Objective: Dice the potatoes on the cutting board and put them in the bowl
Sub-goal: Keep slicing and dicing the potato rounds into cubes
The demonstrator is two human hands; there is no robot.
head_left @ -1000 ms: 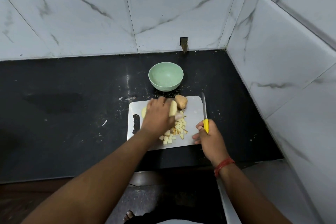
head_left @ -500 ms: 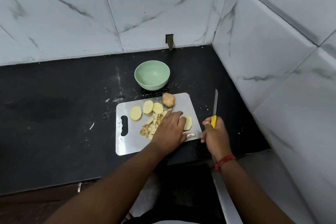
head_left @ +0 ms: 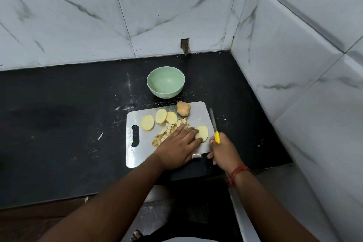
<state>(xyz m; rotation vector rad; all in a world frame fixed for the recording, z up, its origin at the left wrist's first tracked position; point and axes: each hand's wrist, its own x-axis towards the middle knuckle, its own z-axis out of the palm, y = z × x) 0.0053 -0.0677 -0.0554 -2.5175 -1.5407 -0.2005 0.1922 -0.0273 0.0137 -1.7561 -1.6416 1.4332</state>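
Note:
A grey cutting board (head_left: 135, 155) lies on the black counter. On it are three potato slices (head_left: 160, 119) in a row, an unpeeled potato piece (head_left: 183, 108) at the far edge, and a heap of diced potato (head_left: 169, 131). My left hand (head_left: 179, 146) lies flat, fingers straight, with its fingertips touching a single slice (head_left: 203, 132) near the board's right edge. My right hand (head_left: 223, 150) grips the yellow handle of a knife (head_left: 213, 122), blade pointing away, just right of that slice. The green bowl (head_left: 166, 81) stands beyond the board with nothing in it.
The black counter (head_left: 59, 124) runs left, with white crumbs and specks around the board. Marble-tiled walls close off the back and the right side. A small dark notch (head_left: 185, 45) sits in the back wall. The counter's front edge is just below my wrists.
My left hand left the stack of slices, now spread in a row, and drew one slice to the board's right side. The knife hand shifted slightly.

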